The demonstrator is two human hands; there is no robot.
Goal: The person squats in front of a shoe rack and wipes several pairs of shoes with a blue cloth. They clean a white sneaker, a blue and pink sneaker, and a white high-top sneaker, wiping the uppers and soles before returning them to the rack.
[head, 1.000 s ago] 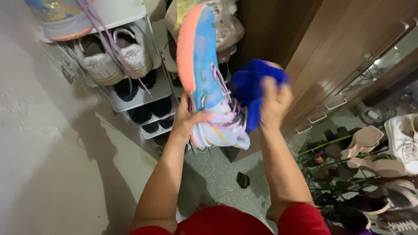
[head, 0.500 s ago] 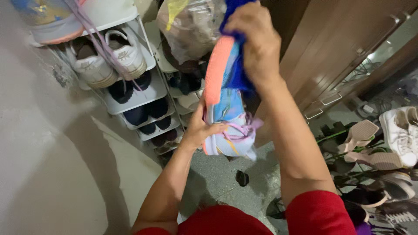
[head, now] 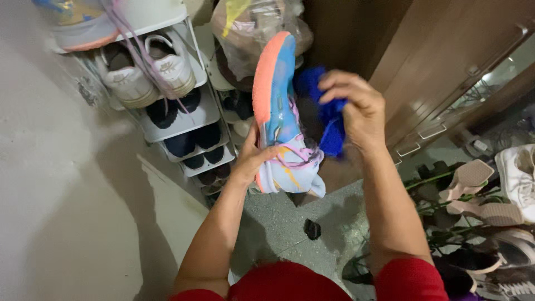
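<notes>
I see the left hand (head: 253,161) wrapped around the heel end of a light-blue sneaker (head: 281,120) with an orange-pink sole and pink laces, fingers closed on it and the thumb across its side. The sneaker is held up in the air, toe pointing upward, in front of the shoe rack. My right hand (head: 356,108) is closed around a bright blue cloth (head: 326,120), bunched in the fingers and pressed against the upper side of the sneaker, near its opening.

To the left stands a white tiered shoe rack (head: 198,114). Its upper shelf carries a pair of white sneakers (head: 142,69), and the lower shelves hold dark shoes (head: 192,139). Another colourful sneaker (head: 78,22) sits on top, its pink laces hanging down over the shelves. Behind the held sneaker hangs a clear plastic bag (head: 251,28) with things inside. A wooden cabinet (head: 440,61) with metal handles fills the right side, and more shoes (head: 490,195) lie on the speckled floor (head: 290,223) at lower right.
</notes>
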